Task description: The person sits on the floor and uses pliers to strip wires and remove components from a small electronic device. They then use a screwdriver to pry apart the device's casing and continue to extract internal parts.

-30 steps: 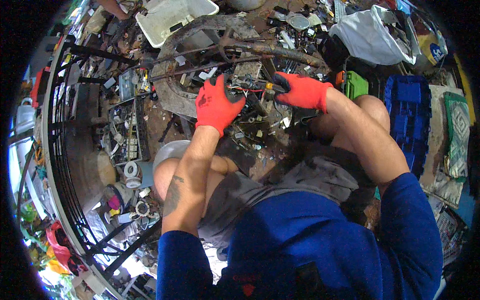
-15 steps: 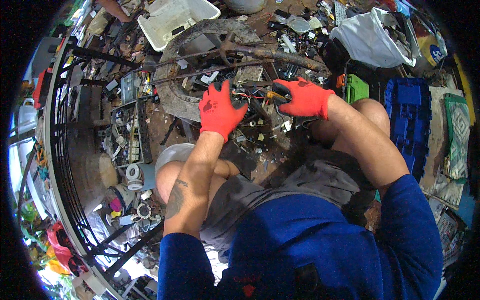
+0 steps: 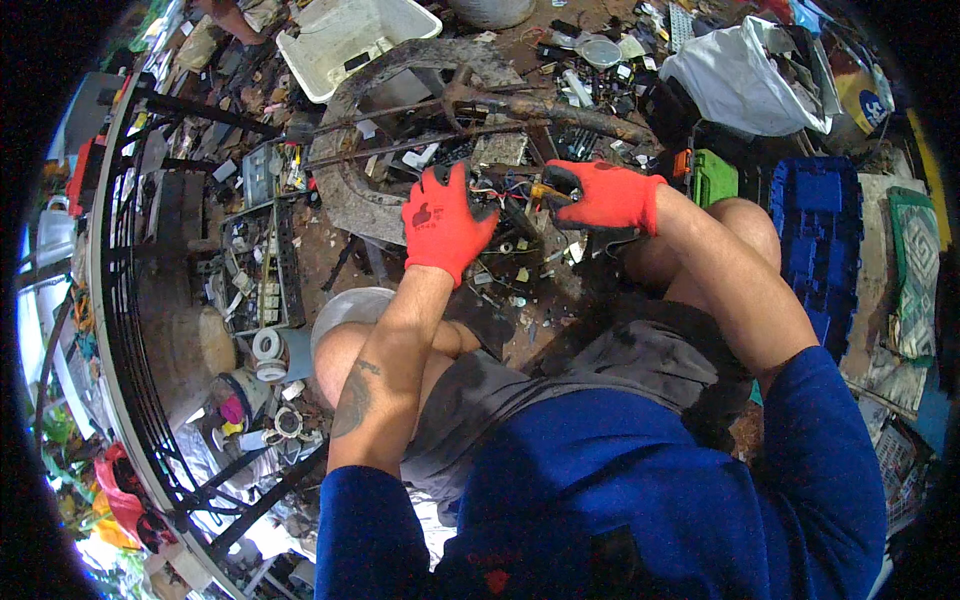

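Note:
Both my hands wear red gloves with dark palms. My left hand is closed, fingers curled round a small bundle of thin coloured wires; whatever they join is hidden by the glove. To its right, my right hand grips a small tool with an orange-yellow part, its kind mostly covered by the fingers. The wires run across the short gap between the hands, close to the tool. Below the gap, small scraps lie scattered on the dirty ground.
Beyond my hands lies a grey ring-shaped slab, with a rusty pickaxe-like tool across it. A white tray is at the back. A white sack, green case and blue plastic crate stand right; a parts bin stands left.
My left hand has shifted slightly to the right, and the wires between the hands lie differently. My right hand has barely moved and keeps its grip on the tool.

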{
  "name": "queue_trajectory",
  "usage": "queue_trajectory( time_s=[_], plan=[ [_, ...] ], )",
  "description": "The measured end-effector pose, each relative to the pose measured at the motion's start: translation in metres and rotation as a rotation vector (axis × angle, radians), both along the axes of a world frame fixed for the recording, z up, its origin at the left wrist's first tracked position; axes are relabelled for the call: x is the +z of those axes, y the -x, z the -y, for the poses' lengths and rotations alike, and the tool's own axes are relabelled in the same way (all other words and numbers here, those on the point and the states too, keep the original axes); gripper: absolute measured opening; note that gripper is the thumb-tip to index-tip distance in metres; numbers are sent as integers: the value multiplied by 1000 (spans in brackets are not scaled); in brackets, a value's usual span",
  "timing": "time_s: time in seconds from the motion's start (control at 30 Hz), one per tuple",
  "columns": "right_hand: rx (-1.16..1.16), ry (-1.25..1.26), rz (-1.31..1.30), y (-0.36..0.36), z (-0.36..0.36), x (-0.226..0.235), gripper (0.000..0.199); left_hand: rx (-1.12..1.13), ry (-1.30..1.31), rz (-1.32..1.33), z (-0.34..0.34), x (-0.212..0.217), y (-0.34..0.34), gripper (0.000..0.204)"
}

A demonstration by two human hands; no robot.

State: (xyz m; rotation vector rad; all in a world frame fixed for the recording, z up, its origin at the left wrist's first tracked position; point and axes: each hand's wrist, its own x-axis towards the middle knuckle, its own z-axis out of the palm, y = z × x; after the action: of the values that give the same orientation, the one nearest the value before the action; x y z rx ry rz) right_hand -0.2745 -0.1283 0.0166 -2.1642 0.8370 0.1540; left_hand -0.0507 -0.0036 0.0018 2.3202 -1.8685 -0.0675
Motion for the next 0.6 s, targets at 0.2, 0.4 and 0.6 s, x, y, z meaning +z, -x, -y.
queue_trajectory(
  time_s=[0.2, 0.4, 0.6],
  plan=[
    [4, 12, 48, -2, 2, 0, 62, -1, -19, 12, -1, 5, 4, 78],
    [53, 138, 35, -6, -6, -1, 51, -1, -25, 8, 0, 3, 5, 78],
    [-27, 141, 102, -9, -15, -1, 52, -8, 20, 14, 0, -3, 4, 81]
  ],
)
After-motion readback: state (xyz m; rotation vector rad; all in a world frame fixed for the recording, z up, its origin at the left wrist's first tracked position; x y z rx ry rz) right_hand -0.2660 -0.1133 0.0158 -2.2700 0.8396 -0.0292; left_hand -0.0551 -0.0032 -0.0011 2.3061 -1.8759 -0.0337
